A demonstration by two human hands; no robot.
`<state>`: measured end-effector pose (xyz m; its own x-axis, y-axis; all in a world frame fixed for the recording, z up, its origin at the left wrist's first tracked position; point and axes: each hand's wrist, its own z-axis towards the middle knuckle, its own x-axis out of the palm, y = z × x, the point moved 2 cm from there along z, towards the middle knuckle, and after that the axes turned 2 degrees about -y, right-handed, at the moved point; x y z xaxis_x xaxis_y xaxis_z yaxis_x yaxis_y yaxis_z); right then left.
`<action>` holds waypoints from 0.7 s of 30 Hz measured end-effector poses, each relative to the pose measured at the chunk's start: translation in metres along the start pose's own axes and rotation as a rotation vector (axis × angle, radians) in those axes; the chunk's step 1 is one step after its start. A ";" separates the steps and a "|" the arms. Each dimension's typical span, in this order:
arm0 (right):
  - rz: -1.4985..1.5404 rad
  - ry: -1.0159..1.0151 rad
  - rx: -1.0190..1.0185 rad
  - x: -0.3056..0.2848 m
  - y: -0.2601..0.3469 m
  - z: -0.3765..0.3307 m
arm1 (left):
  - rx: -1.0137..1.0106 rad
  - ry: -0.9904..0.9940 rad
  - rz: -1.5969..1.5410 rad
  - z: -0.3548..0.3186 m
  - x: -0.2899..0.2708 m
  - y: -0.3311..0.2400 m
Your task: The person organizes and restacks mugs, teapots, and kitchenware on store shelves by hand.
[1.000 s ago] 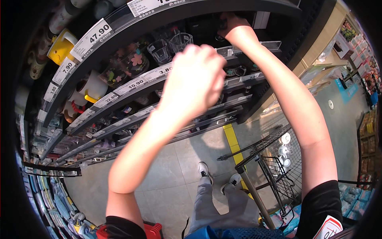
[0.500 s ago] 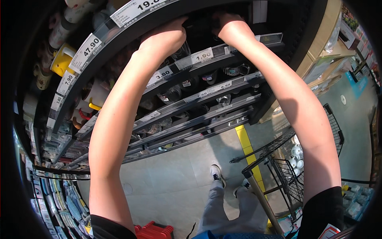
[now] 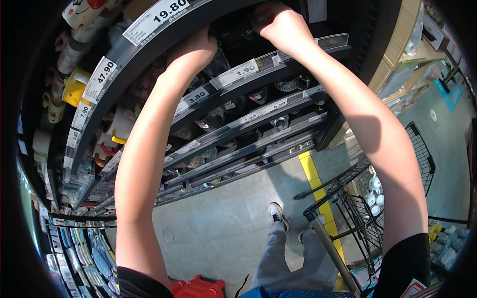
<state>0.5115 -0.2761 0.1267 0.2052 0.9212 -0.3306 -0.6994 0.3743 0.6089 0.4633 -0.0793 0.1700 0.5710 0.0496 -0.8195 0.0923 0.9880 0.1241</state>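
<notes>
Both my arms reach up into a dark shelf at the top of the head view. My left hand (image 3: 195,48) is at the shelf's left part, its fingers hidden in shadow. Beside it, behind the price rail, stands a clear glass vessel (image 3: 219,62). My right hand (image 3: 282,26) is further right with its fingers curled in. Whatever they grip is too dark to make out. Between the hands is a dim, shiny glass-like shape (image 3: 244,33).
Lower shelves hold glassware (image 3: 280,122) behind price rails. Mugs, one a yellow mug (image 3: 76,88), stand at the left. A black wire shopping cart (image 3: 365,211) with white items is at my right. A red plastic item (image 3: 198,287) lies low by my legs.
Both hands have shifted slightly left and up in the picture, still inside the shelf. The view has turned a little, so the cart and floor appear shifted right.
</notes>
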 end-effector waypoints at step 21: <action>-0.439 -0.067 -0.260 0.033 0.001 0.044 | -0.039 0.016 -0.302 -0.019 -0.010 0.002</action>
<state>0.5474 -0.2404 0.1479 0.5555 0.6910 -0.4626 -0.6826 0.6966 0.2209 0.4423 -0.0753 0.1673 0.5093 -0.2450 -0.8250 0.2244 0.9633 -0.1476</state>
